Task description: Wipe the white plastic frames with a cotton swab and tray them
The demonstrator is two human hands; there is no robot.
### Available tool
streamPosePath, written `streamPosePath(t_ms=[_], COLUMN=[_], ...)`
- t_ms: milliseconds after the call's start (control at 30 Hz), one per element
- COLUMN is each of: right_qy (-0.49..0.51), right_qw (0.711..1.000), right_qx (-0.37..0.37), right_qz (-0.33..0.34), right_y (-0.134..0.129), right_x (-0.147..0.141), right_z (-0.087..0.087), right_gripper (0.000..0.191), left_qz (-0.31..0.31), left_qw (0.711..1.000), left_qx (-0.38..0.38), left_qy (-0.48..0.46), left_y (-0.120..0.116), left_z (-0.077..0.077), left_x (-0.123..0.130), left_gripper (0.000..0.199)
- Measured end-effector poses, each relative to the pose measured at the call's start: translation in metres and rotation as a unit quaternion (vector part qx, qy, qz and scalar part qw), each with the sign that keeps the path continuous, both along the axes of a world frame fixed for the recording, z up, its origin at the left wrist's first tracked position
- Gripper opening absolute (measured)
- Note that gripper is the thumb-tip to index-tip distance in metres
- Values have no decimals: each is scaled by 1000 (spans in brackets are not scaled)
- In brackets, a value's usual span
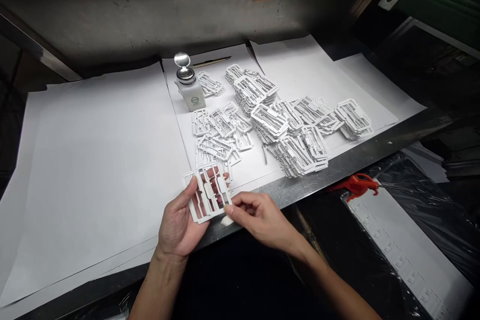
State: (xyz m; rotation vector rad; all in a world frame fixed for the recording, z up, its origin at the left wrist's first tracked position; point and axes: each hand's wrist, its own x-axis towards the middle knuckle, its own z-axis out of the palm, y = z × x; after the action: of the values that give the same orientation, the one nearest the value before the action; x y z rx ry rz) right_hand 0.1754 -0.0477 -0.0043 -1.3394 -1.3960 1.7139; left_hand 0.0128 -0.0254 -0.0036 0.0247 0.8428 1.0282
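Observation:
Two or so white plastic frames [208, 195] with slotted bars, slightly fanned, rest in my left hand [180, 220]; its thumb presses on their left edge and its fingers curl behind them. My right hand [260, 215] pinches the lower right corner of the front frame between thumb and index finger. A small white wad [227, 220] shows just under that corner, by the right fingertips; whether the hand holds it I cannot tell. Beyond my hands lies a loose heap of similar frames [221, 130], and to its right stand several stacks of them [296, 152].
A white pump bottle [195, 96] with its metal lid raised stands behind the heap. Tweezers [265, 154] lie by the stacks, and a thin brush-like tool [212, 62] lies at the back. White paper sheets [93, 160] cover the bench. A red air gun [360, 186] sits below the metal edge [345, 165].

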Motion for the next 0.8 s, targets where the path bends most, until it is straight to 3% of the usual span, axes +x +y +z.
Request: streamPosePath(t_ms=[267,467,600,700,800], right_qy=[40,84,65,34,41], right_qw=[995,995,996,998,993], right_qx=[-3,-44,-49,-47,-68], right_qz=[-89,-6,31,-24,-91], right_y=[7,3,1,9,26], right_x=[18,-1,-11,-6,-1], right_z=[11,8,2,0,-1], right_gripper=[25,25,27,23,29], left_qz=[-3,-12,3,24,6], left_qw=[1000,1000,999,996,991], left_qx=[18,21,19,26,29], left_qy=[-20,-3,39,85,132], left_y=[2,-3,-4,1,9], left_z=[1,1,1,0,1], left_x=[-2,3,-3,-15,-25], left_gripper=[55,57,31,31,36])
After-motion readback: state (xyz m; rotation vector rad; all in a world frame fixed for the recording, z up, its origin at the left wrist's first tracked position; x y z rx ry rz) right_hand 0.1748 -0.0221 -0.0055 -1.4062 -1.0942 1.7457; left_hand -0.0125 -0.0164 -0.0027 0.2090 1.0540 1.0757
